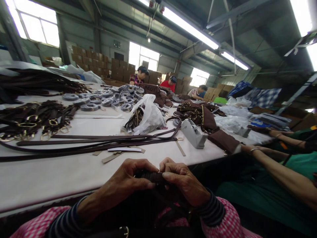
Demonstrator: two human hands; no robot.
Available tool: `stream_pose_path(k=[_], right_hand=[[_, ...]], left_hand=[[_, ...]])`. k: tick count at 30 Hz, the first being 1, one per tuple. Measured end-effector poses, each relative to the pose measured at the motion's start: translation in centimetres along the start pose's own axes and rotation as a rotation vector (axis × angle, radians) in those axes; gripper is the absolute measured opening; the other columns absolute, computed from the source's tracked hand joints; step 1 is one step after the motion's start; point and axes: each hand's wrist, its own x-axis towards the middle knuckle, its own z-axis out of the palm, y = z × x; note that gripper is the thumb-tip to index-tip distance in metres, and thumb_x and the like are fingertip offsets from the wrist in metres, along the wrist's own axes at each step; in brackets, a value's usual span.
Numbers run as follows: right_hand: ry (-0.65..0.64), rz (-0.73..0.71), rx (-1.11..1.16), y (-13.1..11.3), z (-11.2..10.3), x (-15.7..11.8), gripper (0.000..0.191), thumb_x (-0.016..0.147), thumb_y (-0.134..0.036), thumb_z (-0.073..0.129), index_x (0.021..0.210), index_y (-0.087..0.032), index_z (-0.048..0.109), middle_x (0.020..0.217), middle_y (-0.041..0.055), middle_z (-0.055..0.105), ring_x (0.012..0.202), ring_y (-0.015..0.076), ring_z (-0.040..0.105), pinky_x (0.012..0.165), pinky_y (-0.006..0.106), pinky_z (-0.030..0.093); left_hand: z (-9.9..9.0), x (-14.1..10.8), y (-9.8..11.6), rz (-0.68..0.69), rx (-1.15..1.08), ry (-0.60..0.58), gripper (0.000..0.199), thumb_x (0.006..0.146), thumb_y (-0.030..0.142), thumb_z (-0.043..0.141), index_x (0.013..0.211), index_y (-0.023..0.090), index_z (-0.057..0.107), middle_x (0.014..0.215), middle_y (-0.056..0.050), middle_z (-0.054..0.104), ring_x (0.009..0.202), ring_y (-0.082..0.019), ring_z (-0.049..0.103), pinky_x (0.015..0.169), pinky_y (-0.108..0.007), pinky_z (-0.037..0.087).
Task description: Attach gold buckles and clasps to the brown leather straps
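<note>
Our left hand (130, 177) and right hand (184, 181), nearly closed, pinch a flat dark-brown leather-look strap (156, 178) between them, seemingly for steadiness.

A dark strap (156, 178), seemingly folded over, is held nearly level in mid-air.

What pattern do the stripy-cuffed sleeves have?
The sleeves: pink and white checks, seen in the head view.

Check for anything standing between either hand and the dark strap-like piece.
Nothing visible does: the left hand and right hand both grip the dark strap-like piece directly. The loose tan strips on the table lie beyond the hands, not between.
</note>
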Motion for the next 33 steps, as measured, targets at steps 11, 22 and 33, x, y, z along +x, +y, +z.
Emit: stream_pose_path(k=[11,22,33], right_hand=[[0.045,-0.05,-0.153,-1.0,0.7,-0.9,0.04,0.098,-0.038,0.062,0.065,-0.018,0.054,0.094,0.004,0.054,0.088,0.0189,0.052,0.079,0.03,0.041],[0.057,-0.061,-0.182,-0.5,2.3,-0.3,0.038,0.099,-0.037,0.058,0.066,-0.018,0.052,0.101,0.0043,0.051,0.084,0.0163,0.052,0.07,0.028,0.042],[0.234,-0.163,-0.515,2.3,3.6,-1.1,0.027,0.103,-0.049,0.047,0.105,-0.023,0.053,0.092,0.0012,0.055,0.085,0.0198,0.054,0.079,0.033,0.043]], left_hand=[[1.6,0.2,-0.2,-0.072,-0.148,0.142,0.033,0.067,0.031,0.088,0.094,0.017,0.073,0.078,0.001,0.069,0.073,-0.014,0.058,0.064,-0.023,0.044],[1.9,-0.2,-0.5,0.046,0.037,0.163,0.02,0.071,0.025,0.084,0.085,0.016,0.073,0.08,0.001,0.07,0.081,-0.016,0.059,0.074,-0.025,0.046],[2.0,-0.2,-0.6,0.015,-0.048,0.115,0.023,0.07,0.023,0.082,0.088,0.017,0.07,0.08,0.001,0.067,0.075,-0.014,0.056,0.067,-0.024,0.043]])
